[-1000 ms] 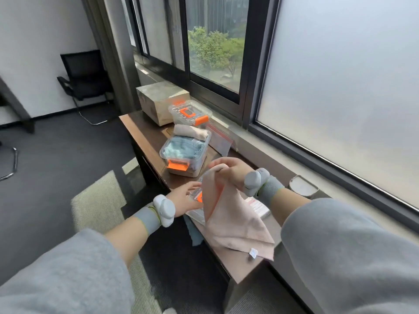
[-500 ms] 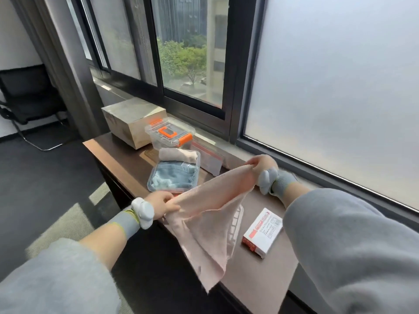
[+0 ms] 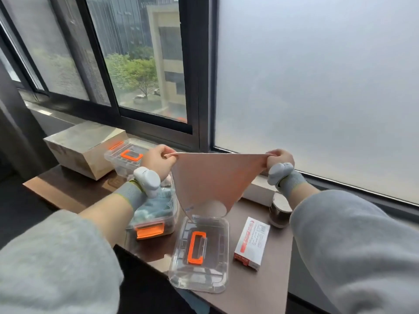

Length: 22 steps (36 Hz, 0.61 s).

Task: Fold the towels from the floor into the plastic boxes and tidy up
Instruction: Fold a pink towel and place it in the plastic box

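Both hands, left and right, had pulled the pink towel taut by its corners, ready for folding.

A dark wooden desk is crowded along its window side. A clear lid with an orange handle lies near the front edge, a red and white carton just beside it, a dark jar behind. A pink towel is stretched above them. Bare desk is seen at the front right corner.
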{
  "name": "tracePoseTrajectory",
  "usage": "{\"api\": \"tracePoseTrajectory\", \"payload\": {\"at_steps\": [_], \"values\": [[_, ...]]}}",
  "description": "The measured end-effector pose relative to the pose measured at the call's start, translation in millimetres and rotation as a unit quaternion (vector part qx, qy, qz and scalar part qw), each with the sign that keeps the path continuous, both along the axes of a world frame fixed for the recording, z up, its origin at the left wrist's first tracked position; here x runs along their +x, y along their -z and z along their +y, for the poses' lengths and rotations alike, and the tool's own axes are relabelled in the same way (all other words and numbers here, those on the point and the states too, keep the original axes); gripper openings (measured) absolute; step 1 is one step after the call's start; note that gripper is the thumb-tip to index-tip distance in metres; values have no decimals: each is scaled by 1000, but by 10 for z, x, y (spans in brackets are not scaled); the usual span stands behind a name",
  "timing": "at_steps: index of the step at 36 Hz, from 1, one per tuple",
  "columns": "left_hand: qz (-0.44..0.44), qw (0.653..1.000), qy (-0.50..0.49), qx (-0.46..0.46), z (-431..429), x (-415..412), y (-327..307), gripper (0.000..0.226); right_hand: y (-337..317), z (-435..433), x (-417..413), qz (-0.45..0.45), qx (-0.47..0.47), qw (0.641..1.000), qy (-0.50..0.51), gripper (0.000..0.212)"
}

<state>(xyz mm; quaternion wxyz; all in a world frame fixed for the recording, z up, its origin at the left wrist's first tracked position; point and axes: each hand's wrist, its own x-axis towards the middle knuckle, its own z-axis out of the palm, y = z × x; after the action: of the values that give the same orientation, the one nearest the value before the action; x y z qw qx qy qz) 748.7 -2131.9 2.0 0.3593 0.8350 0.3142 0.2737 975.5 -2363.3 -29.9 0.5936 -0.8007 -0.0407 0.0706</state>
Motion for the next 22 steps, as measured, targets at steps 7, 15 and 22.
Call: {"api": "tracePoseTrajectory", "payload": {"at_steps": [7, 15, 22], "values": [[-51, 998, -23, -24, -163, 94, -119, 16, -229, -129, 155, -58, 3, 998, -4, 28], [18, 991, 64, -119, -175, -53, -124, 16, -374, -286, 290, -71, 41, 993, -82, 12], [121, 962, 117, -214, -210, -190, -55, 12, -155, -404, 288, -35, 41, 985, -162, 23]]}}
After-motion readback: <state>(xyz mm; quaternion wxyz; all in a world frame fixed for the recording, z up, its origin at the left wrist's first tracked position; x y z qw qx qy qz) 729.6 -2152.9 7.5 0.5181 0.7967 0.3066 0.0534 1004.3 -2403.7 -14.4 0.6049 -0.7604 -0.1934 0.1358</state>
